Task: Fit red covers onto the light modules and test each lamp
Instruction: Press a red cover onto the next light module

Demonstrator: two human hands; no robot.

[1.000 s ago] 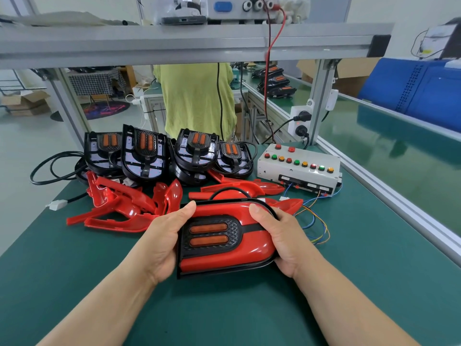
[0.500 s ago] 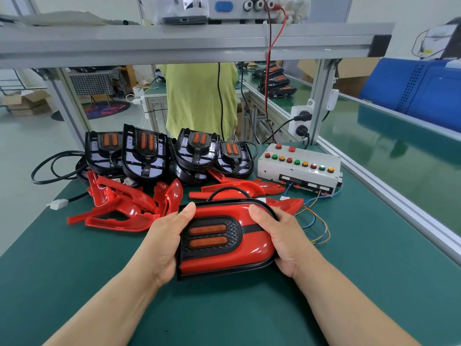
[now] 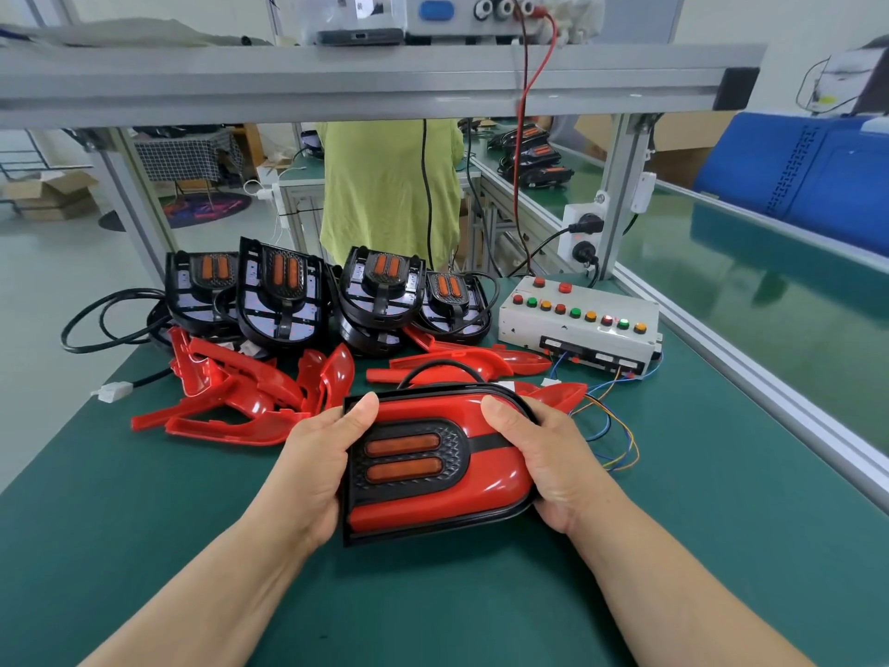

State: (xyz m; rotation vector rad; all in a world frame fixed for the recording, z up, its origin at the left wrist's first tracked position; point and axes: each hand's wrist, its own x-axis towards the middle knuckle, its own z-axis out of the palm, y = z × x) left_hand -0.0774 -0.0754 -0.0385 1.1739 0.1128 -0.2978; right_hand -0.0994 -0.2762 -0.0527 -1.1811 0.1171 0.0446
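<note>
Your left hand and right hand clasp the ends of the lamp, fingers curled round it, probably pressing its red cover home. It's just your side of the button box, handy for testing.

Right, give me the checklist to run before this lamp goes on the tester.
1. Seating: ok, the red cover sits flush on the module along the visible edges.
2. Grip: ok, left hand and right hand hold its two ends.
3. Connection: cannot tell, the black cable has its far end hidden.
4. Power: ok, two indicators glow on the test box.
5. Lamp lit: not ok, amber strips look dark.
</note>
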